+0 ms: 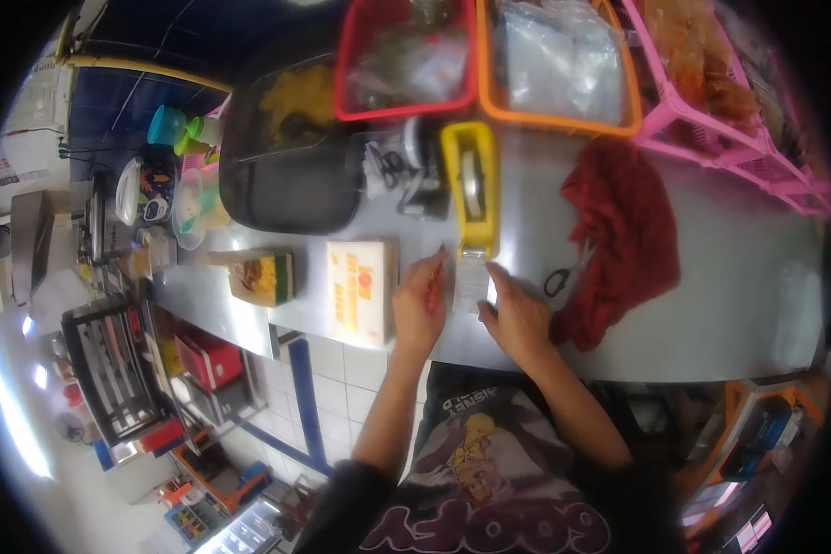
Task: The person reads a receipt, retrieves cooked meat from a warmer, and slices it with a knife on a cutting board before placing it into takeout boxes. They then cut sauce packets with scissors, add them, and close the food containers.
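A printed paper slip lies at the table's near edge, just below the front end of a yellow tape dispenser. My right hand is at the slip's right side, thumb and fingers curled on its bright edge. To the left of the slip, my left hand is closed around a thin red pen-like stick. Left of that hand stands a white box with orange lettering. Black-handled scissors lie to the right of my right hand, partly under a dark red cloth.
An open food box sits farther left. Behind are a black tray, a red basket, an orange basket and a pink crate, the baskets holding plastic bags. The metal table's near edge runs before my body.
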The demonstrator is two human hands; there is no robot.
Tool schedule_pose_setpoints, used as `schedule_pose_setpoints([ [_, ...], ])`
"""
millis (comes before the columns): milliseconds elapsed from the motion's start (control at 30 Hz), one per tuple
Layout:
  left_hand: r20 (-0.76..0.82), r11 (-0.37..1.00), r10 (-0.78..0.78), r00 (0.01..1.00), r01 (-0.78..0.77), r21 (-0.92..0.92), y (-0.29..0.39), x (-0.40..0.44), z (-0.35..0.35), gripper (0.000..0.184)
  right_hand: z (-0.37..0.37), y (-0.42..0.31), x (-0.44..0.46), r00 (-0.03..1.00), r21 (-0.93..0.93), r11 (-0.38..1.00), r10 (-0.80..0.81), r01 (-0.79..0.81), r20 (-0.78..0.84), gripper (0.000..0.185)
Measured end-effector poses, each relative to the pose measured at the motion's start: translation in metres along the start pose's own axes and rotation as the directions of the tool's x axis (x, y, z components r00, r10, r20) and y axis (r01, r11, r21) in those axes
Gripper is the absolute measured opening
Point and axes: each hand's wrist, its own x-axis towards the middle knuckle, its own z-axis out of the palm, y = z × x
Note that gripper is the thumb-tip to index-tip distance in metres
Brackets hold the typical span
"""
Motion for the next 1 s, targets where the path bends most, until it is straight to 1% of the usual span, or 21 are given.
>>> schedule_pose_setpoints([
  [67, 0.115, 0.966, 0.124, 0.986, -0.146, 0.213, 0.012, 0.002, -0.024, 0.028, 0.002, 0.002, -0.003, 0.999, 0.010, 1.000, -0.017, 0.018, -0.031, 0.066],
  [100, 0.132, 0.938, 0.114, 0.985, -0.151, 0.311, 0.011, 0.000, -0.036, 0.031, 0.002, 0.004, -0.003, 0.997, 0.020, 0.999, -0.031, 0.033, -0.064, 0.066],
  [133, 0.127, 0.937, 0.116, 0.985, -0.151, 0.314, 0.004, -0.003, -0.047, 0.031, 0.001, 0.004, -0.004, 0.997, 0.022, 0.999, -0.037, 0.038, -0.065, 0.066],
  [200, -0.134, 0.951, 0.057, 0.989, -0.013, 0.308, -0.012, -0.007, -0.068, 0.033, -0.002, 0.006, -0.008, 1.000, 0.132, 0.991, 0.017, -0.020, 0.025, 0.063],
  [267, -0.290, 0.849, 0.132, 0.948, 0.043, 0.527, -0.017, -0.008, -0.094, 0.032, 0.005, 0.011, -0.016, 0.999, 0.142, 0.990, -0.001, 0.008, -0.049, 0.056],
  [333, -0.366, 0.756, 0.209, 0.907, 0.087, 0.649, -0.054, -0.009, -0.110, 0.040, 0.008, 0.009, -0.024, 0.980, 0.315, 0.948, 0.027, 0.037, -0.198, 0.050],
  [367, -0.345, 0.866, -0.071, 0.936, 0.229, 0.444, -0.058, -0.011, -0.115, 0.042, 0.010, 0.003, -0.027, 0.966, 0.354, 0.935, 0.077, 0.016, -0.247, 0.040],
  [400, -0.249, 0.895, -0.329, 0.911, 0.385, 0.226, -0.061, -0.012, -0.120, 0.044, 0.011, -0.005, -0.029, 0.964, 0.340, 0.940, 0.069, 0.024, -0.258, 0.040],
  [467, -0.198, 0.930, -0.135, 0.971, 0.193, 0.312, -0.093, -0.020, -0.118, 0.045, 0.015, -0.029, -0.035, 0.930, 0.212, 0.962, -0.088, 0.173, -0.357, 0.033],
  [500, -0.154, 0.934, -0.191, 0.970, 0.227, 0.275, -0.077, -0.021, -0.122, 0.045, 0.013, -0.051, -0.037, 0.962, 0.207, 0.970, -0.072, 0.129, -0.262, 0.028],
  [533, -0.029, 0.900, -0.374, 0.927, 0.371, 0.231, -0.072, -0.022, -0.131, 0.043, 0.015, -0.074, -0.034, 0.961, 0.196, 0.973, -0.069, 0.125, -0.269, 0.028],
  [600, 0.033, 0.962, -0.259, 0.965, 0.255, 0.094, -0.102, -0.032, -0.140, 0.036, 0.023, -0.118, -0.024, 0.925, 0.010, 0.966, -0.244, 0.258, -0.291, 0.030],
  [633, 0.033, 0.966, -0.249, 0.968, 0.246, 0.075, -0.120, -0.033, -0.149, 0.036, 0.030, -0.137, -0.021, 0.921, -0.010, 0.965, -0.252, 0.261, -0.297, 0.030],
  [700, -0.057, 0.925, -0.340, 0.939, 0.323, -0.199, -0.158, -0.027, -0.184, 0.029, 0.048, -0.173, -0.019, 0.878, -0.107, 0.923, -0.385, 0.371, -0.284, 0.034],
  [733, -0.253, 0.930, -0.363, 0.897, 0.367, -0.035, -0.164, -0.017, -0.212, 0.025, 0.058, -0.188, -0.016, 0.875, -0.126, 0.923, -0.386, 0.365, -0.291, 0.034],
  [767, -0.461, 0.947, -0.316, 0.829, 0.301, -0.109, -0.177, -0.003, -0.239, 0.025, 0.071, -0.202, -0.014, 0.880, -0.050, 0.911, -0.407, 0.408, -0.245, 0.037],
  [800, -0.568, 0.953, -0.255, 0.783, 0.304, -0.009, -0.227, 0.009, -0.276, 0.029, 0.083, -0.217, -0.012, 0.881, 0.031, 0.896, -0.429, 0.443, -0.200, 0.040],
  [833, -0.663, 0.970, -0.096, 0.743, 0.219, 0.105, -0.228, 0.025, -0.302, 0.041, 0.091, -0.234, -0.005, 0.882, 0.017, 0.900, -0.423, 0.435, -0.206, 0.040],
  [900, -0.649, 0.989, -0.044, 0.760, 0.125, 0.079, -0.221, 0.060, -0.346, 0.068, 0.104, -0.270, 0.021, 0.865, 0.123, 0.874, -0.430, 0.471, -0.257, 0.050],
  [933, -0.645, 0.991, -0.043, 0.763, 0.116, 0.071, -0.231, 0.083, -0.362, 0.068, 0.112, -0.286, 0.037, 0.870, 0.105, 0.880, -0.429, 0.463, -0.242, 0.056],
  [1000, -0.492, 0.853, 0.429, 0.757, -0.160, 0.497, -0.248, 0.119, -0.390, 0.069, 0.129, -0.311, 0.066, 0.874, 0.079, 0.888, -0.426, 0.454, -0.232, 0.063],
])
